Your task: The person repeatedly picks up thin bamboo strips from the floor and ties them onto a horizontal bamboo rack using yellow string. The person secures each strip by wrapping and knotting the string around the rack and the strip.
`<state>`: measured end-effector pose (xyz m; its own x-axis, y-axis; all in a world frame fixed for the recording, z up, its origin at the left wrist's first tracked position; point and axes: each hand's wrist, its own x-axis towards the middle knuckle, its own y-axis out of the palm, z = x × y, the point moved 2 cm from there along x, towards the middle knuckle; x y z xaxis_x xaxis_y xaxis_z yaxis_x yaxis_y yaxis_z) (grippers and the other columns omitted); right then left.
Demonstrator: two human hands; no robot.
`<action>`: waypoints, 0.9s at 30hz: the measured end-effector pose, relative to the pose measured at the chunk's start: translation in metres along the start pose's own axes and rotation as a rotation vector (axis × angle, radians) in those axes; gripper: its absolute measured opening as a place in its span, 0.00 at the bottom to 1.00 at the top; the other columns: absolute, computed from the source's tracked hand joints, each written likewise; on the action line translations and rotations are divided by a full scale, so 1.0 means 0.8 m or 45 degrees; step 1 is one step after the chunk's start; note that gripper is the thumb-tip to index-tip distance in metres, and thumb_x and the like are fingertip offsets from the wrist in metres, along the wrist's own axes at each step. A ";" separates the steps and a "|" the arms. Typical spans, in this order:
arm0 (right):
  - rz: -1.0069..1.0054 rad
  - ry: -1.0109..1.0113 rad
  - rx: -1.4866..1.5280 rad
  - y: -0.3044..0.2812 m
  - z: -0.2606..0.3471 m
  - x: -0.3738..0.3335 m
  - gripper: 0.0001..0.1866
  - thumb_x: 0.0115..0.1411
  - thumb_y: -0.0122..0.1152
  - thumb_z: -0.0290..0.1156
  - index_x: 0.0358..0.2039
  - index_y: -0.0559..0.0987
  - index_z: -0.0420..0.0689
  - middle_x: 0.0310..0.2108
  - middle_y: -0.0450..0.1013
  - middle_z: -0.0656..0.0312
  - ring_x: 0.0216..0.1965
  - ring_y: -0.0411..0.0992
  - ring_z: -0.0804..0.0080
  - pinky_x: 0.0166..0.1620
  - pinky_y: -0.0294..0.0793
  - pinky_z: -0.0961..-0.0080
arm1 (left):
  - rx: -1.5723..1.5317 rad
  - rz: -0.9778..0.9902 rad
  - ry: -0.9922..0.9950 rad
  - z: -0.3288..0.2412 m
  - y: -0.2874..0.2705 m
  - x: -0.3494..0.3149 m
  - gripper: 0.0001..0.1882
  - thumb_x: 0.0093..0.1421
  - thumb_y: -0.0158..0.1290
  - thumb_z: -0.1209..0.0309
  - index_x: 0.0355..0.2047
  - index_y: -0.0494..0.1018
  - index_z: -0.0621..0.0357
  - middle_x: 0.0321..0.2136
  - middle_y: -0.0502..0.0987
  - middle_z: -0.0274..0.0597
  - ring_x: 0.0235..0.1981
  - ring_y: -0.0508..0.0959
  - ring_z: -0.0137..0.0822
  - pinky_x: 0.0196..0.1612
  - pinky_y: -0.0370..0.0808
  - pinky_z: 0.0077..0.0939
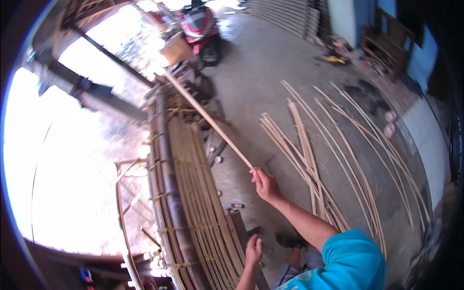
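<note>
My right hand (265,186) is closed around one end of a long, pale bamboo strip (208,118). The strip slants away up and to the left, over the far end of a slatted bamboo bench (200,193). Beside the bench's near right edge is my left hand (253,250), low and close to my body. Its fingers are loosely bent and slightly apart, with nothing visible in them. A small tool (234,206), too blurred to name, lies at the bench's right edge between the two hands.
Several long bamboo strips (299,150) lie crossed on the concrete floor to the right, with more strips (382,140) farther right. A red motorbike (200,29) stands at the back. A wooden chair (389,43) is by the blue wall. A thick dark pole (171,179) runs along the bench's left side.
</note>
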<state>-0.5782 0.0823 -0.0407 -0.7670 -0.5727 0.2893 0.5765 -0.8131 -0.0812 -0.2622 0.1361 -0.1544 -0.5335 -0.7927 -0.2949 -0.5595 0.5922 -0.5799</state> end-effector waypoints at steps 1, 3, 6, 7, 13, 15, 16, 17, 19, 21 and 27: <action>0.076 -0.010 0.113 0.043 0.022 0.007 0.10 0.71 0.46 0.36 0.42 0.73 0.44 0.26 0.75 0.60 0.22 0.75 0.68 0.27 0.74 0.71 | -0.026 -0.124 0.076 -0.018 -0.028 0.008 0.25 0.69 0.46 0.60 0.58 0.66 0.67 0.54 0.73 0.57 0.56 0.73 0.46 0.59 0.68 0.33; 0.336 0.219 0.668 0.121 0.088 0.005 0.12 0.73 0.42 0.39 0.42 0.72 0.45 0.24 0.70 0.64 0.20 0.70 0.74 0.24 0.70 0.75 | -0.089 -0.311 0.114 -0.094 -0.095 0.010 0.25 0.70 0.44 0.61 0.60 0.63 0.67 0.57 0.70 0.57 0.58 0.71 0.45 0.61 0.66 0.32; 0.689 0.621 1.227 0.205 0.205 -0.039 0.14 0.74 0.39 0.42 0.42 0.70 0.47 0.22 0.65 0.67 0.18 0.65 0.80 0.21 0.67 0.79 | -0.360 -0.546 0.033 -0.117 -0.160 -0.048 0.19 0.73 0.39 0.64 0.58 0.64 0.64 0.46 0.74 0.47 0.49 0.74 0.35 0.53 0.69 0.27; 0.760 0.765 1.363 0.223 0.235 -0.058 0.14 0.74 0.38 0.43 0.42 0.69 0.47 0.21 0.63 0.68 0.18 0.63 0.82 0.21 0.66 0.80 | -0.491 -0.580 -0.042 -0.113 -0.181 -0.078 0.18 0.73 0.39 0.64 0.55 0.65 0.63 0.41 0.74 0.44 0.44 0.75 0.32 0.49 0.71 0.26; 1.084 0.909 1.402 0.303 0.314 -0.230 0.13 0.74 0.37 0.41 0.46 0.64 0.46 0.27 0.71 0.62 0.26 0.73 0.73 0.31 0.77 0.73 | -0.300 -1.002 -0.556 -0.084 -0.283 -0.306 0.22 0.70 0.44 0.54 0.39 0.75 0.62 0.29 0.75 0.44 0.30 0.73 0.31 0.35 0.70 0.31; 1.253 0.995 1.304 0.321 0.312 -0.293 0.13 0.74 0.37 0.40 0.47 0.64 0.45 0.32 0.73 0.60 0.32 0.76 0.70 0.37 0.79 0.71 | 0.037 -1.016 -0.711 -0.049 -0.313 -0.374 0.26 0.69 0.44 0.49 0.39 0.76 0.62 0.34 0.81 0.51 0.33 0.75 0.33 0.38 0.70 0.38; 1.318 1.048 1.246 0.326 0.310 -0.321 0.13 0.73 0.38 0.40 0.48 0.64 0.44 0.33 0.74 0.59 0.34 0.76 0.70 0.38 0.79 0.71 | 0.286 -0.976 -0.842 -0.028 -0.325 -0.402 0.26 0.69 0.43 0.49 0.37 0.77 0.63 0.30 0.81 0.51 0.31 0.75 0.34 0.37 0.70 0.39; 1.376 1.107 1.184 0.330 0.304 -0.344 0.14 0.73 0.39 0.41 0.48 0.64 0.44 0.35 0.75 0.58 0.36 0.77 0.70 0.39 0.78 0.71 | 0.231 -1.002 -0.838 -0.019 -0.339 -0.422 0.28 0.68 0.43 0.48 0.36 0.77 0.64 0.30 0.81 0.51 0.31 0.76 0.35 0.37 0.71 0.40; 1.723 1.179 0.871 0.340 0.279 -0.373 0.13 0.73 0.42 0.40 0.48 0.65 0.45 0.41 0.74 0.57 0.40 0.77 0.69 0.42 0.79 0.71 | 0.344 -0.924 -0.944 -0.039 -0.369 -0.435 0.30 0.67 0.44 0.46 0.36 0.77 0.64 0.30 0.81 0.49 0.30 0.77 0.38 0.37 0.71 0.40; 2.098 1.119 0.590 0.341 0.252 -0.383 0.17 0.70 0.48 0.44 0.50 0.69 0.45 0.44 0.74 0.58 0.42 0.77 0.72 0.44 0.78 0.72 | 0.369 -0.911 -1.117 -0.033 -0.392 -0.450 0.30 0.65 0.46 0.43 0.36 0.79 0.62 0.31 0.82 0.47 0.31 0.79 0.42 0.39 0.72 0.40; 2.545 0.706 0.361 0.313 0.148 -0.275 0.20 0.69 0.50 0.45 0.48 0.75 0.42 0.40 0.76 0.60 0.35 0.78 0.74 0.39 0.79 0.74 | 0.428 -0.728 -1.682 0.068 -0.418 -0.470 0.27 0.62 0.51 0.48 0.27 0.77 0.65 0.25 0.78 0.51 0.26 0.77 0.45 0.34 0.73 0.39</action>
<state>-0.2316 0.0169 -0.0114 0.8596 -0.4500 -0.2420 0.5061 0.8150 0.2821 0.1598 0.2280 0.1093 0.7578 -0.5650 -0.3262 -0.2219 0.2469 -0.9433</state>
